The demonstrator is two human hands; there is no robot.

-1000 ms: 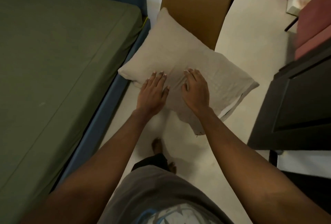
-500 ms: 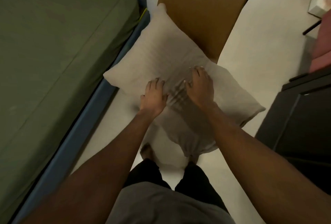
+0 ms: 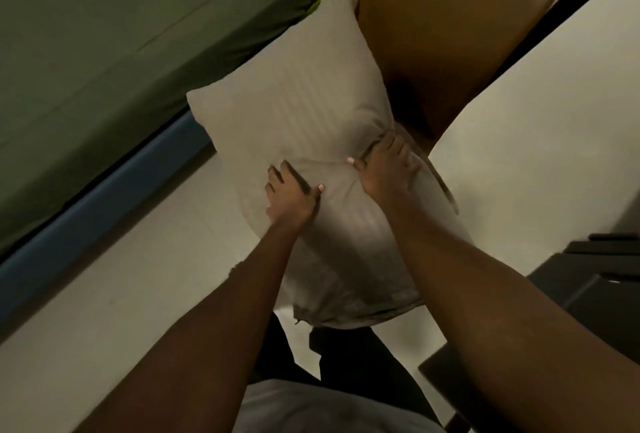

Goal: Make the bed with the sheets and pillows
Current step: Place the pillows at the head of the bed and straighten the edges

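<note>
Mid-frame, fingers of left hand [image 3: 291,198] & right hand [image 3: 389,173] now curl into the pillow [image 3: 294,96], bunching its cover; 1 s ago they lay flat on it. Pillow's up & tilted by the brown chair [image 3: 457,34], right of the green-sheeted bed [image 3: 121,34], so prob. headed there. No brand, label or writing readable.

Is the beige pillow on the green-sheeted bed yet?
Off it: the left hand and right hand grip the beige pillow over the pale floor, between green-sheeted bed and brown chair.
</note>
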